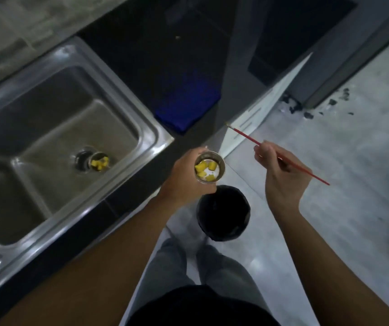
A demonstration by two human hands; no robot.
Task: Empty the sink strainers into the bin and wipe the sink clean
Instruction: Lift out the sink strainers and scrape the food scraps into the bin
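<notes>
My left hand (185, 180) grips a round metal strainer (220, 167) that holds several yellow food pieces (205, 171). It hangs upright just above and behind the black bin (223, 212) on the floor. My right hand (282, 177) pinches a thin red stick (247, 137), its tip pointing up and left. In the steel sink (54, 147) at the left, a second strainer (99, 161) with yellow pieces lies tilted beside the open drain (83, 158).
A folded blue cloth (186, 107) lies on the dark counter right of the sink. A white cabinet door (271, 104) stands past the counter corner. Dark debris (294, 105) is scattered on the grey floor. My legs stand behind the bin.
</notes>
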